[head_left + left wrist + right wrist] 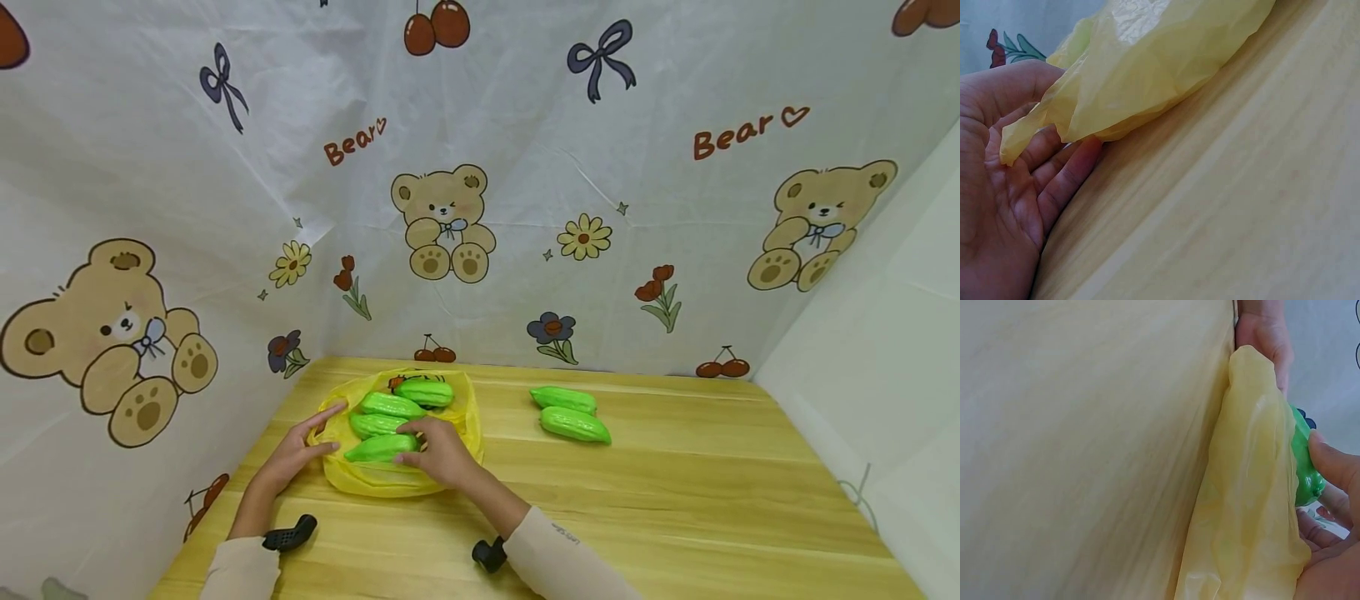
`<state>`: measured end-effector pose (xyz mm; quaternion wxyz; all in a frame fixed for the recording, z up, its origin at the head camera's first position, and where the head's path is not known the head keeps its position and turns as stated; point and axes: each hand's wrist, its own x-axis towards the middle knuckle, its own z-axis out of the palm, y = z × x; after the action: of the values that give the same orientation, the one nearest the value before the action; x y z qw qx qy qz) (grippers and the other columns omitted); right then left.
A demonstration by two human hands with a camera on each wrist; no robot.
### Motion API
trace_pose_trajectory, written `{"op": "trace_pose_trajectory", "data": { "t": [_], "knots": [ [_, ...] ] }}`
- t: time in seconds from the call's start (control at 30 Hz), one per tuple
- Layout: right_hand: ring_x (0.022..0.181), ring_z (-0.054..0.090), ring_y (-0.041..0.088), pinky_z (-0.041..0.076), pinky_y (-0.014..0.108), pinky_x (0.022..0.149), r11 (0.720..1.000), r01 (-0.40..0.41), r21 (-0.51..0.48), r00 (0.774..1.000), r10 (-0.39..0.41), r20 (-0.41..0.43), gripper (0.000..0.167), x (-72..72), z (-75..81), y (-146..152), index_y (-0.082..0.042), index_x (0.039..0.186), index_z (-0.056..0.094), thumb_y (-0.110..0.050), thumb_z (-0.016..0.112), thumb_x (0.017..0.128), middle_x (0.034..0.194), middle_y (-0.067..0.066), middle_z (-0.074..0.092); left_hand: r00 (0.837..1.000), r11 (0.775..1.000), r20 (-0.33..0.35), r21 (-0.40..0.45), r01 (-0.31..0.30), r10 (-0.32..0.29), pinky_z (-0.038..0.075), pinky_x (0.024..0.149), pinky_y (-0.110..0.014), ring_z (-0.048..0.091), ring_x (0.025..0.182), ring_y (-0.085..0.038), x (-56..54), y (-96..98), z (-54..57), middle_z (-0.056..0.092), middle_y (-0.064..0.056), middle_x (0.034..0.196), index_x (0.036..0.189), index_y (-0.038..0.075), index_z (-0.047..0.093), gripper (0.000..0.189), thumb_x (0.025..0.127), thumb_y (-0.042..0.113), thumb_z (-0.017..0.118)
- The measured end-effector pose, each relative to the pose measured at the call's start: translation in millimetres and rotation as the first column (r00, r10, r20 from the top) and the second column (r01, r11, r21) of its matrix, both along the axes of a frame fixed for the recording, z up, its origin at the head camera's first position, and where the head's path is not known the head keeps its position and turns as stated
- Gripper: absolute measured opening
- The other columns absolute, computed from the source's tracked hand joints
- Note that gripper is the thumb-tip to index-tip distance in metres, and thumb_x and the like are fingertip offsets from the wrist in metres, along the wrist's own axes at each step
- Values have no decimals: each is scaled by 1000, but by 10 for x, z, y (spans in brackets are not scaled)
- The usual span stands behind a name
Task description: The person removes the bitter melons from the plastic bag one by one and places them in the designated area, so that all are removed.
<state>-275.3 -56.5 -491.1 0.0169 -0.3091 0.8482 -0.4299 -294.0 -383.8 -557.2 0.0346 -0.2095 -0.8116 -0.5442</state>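
A yellow plastic bag (367, 482) lies with its mouth spread on the table, several glossy green bitter melons in it. My right hand (444, 454) is over the bag's right side, thumb and fingers about the end of the nearest bitter melon (378, 448). In the right wrist view the thumb presses that bitter melon (1304, 459); part of the fingers is hidden by the bag. My left hand (288, 457) is at the bag's left edge, fingers spread and touching it. A flap of the bag (1029, 128) hangs across the palm in the left wrist view.
Two more bitter melons (566, 400) (575, 425) lie side by side on the wooden table (675, 500), right of the bag. A white cloth (525, 133) printed with bears and flowers stands behind and at the left. A pale wall (862, 350) bounds the right.
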Motion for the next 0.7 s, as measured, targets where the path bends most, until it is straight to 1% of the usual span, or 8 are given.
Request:
{"op": "trace_pose_trajectory", "data": {
  "t": [0.2,0.33,0.43,0.5,0.7],
  "knots": [
    [99,64,14,53,24,82,999,-19,-29,999,18,-39,39,26,37,56,-10,125,72,-20,80,88,125,5,68,1000,1000,4,-6,-9,10,24,103,-7,24,145,4,6,6,12,33,-20,161,155,4,40,64,97,8,66],
    [101,66,15,54,24,82,999,-26,-40,998,23,-62,39,47,73,86,-10,125,72,-20,80,88,125,6,68,1000,1000,10,-9,-11,12,24,103,-7,23,147,-2,5,2,12,33,-20,162,155,4,40,64,97,8,67],
    [100,66,16,54,23,81,999,-17,-43,997,13,-75,39,60,95,114,-11,125,72,-22,80,88,126,6,68,1000,1000,16,-7,-11,11,24,103,-7,22,149,-7,5,2,9,32,-20,162,156,4,40,65,97,8,67],
    [99,66,15,54,22,80,999,-8,-51,998,5,-69,40,64,109,135,-12,126,72,-22,80,88,127,6,68,1000,1000,19,-6,-14,14,24,103,-7,21,150,-9,6,3,8,32,-19,162,156,4,40,65,97,8,67],
    [97,62,10,54,18,73,996,-2,-89,998,-4,-62,39,63,145,199,-11,126,72,-19,79,89,126,5,68,1000,1000,17,0,-20,20,24,103,-7,21,152,-15,4,10,7,33,-20,162,155,4,41,64,97,8,67]
  ]
}}
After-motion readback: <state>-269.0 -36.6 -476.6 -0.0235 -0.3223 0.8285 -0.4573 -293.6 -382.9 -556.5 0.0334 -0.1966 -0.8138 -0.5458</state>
